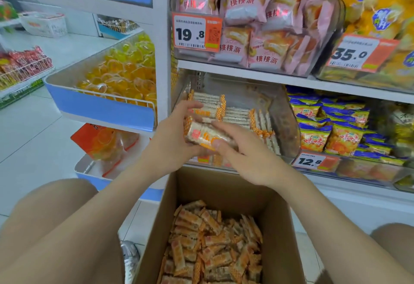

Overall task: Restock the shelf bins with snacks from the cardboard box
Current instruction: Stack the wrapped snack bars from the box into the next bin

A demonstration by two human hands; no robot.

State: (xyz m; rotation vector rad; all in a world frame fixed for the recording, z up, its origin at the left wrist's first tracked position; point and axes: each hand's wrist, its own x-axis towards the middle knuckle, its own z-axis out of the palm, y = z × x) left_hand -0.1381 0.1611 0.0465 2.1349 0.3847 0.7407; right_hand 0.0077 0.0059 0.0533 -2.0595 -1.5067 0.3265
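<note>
snack packs (207, 134), long axis crosswise, held between left hand (173, 142) and right hand (245, 159).

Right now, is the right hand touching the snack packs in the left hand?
Touching. Head view: the right hand pinches the snack packs that the left hand grips.

Pale tiled floor (33, 131), white shelving (161, 37), blue trim (100, 109)

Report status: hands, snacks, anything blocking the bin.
Both gripping: left hand, right hand on the snack packs, at the clear bin opening. More in the cardboard box below. Nothing in the way.
</note>
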